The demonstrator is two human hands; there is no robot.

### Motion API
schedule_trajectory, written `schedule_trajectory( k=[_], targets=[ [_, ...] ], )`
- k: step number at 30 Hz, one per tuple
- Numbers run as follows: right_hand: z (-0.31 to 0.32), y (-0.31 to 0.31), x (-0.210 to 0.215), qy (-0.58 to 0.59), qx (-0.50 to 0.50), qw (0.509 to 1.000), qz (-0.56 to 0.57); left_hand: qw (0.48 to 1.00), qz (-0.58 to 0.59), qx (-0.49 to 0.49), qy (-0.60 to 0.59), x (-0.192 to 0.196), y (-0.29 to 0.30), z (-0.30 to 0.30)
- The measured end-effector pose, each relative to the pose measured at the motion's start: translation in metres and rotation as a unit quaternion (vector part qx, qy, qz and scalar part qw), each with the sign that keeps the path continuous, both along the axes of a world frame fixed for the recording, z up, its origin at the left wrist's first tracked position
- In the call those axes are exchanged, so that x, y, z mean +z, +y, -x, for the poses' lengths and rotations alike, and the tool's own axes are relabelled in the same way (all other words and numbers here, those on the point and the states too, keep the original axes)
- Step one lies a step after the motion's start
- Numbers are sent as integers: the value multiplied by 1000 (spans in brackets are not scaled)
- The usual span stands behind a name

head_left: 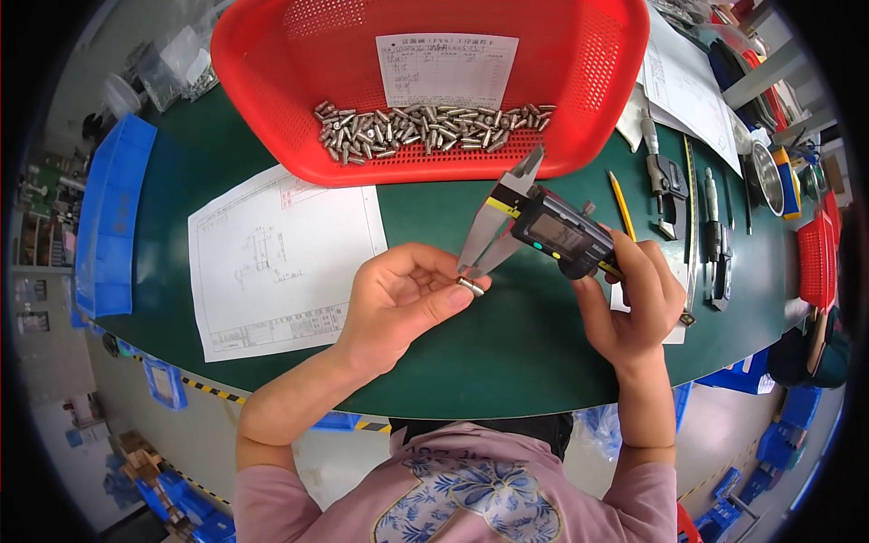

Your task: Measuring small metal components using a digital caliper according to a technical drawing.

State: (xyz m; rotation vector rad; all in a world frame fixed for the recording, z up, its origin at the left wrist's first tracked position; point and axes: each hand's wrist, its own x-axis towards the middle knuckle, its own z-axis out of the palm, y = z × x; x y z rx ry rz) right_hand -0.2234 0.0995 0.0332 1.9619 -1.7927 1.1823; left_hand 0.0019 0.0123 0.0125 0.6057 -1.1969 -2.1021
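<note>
The pin (470, 286) is pinched between thumb and fingers of the left hand (394, 294), above the table (507, 357), at the caliper (559, 232) tips; whether it is clamped there cannot be told. The caliper is held around its body by the right hand (634, 303). The pin, being small, smooth metal, is judged light, stiff, sturdy and rather slippery, best gripped by its sides near one end. The caliper is judged heavier and more delicate.

Tabletop (507, 362): dark green. Basket (593, 100): red, perforated pattern. Held metal piece (470, 286): silver. Caliper (563, 232): silver and black. Shirt (471, 502): mauve, blue-and-white floral print. Floor tape (213, 391): yellow-and-black stripes.
</note>
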Motion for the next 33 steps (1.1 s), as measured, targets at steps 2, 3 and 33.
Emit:
schedule_trajectory(
  k=[2,3,33],
  targets=[
    [0,0,0,0,3,1000,-7,1000,-13,-3,-10,-1,1,0],
    [0,0,0,2,3,1000,-9,1000,-13,-6,4,-1,1,0],
    [4,1,-2,-4,-43,997,-58,988,111,37,-99,-2,-11,6]
  ],
)
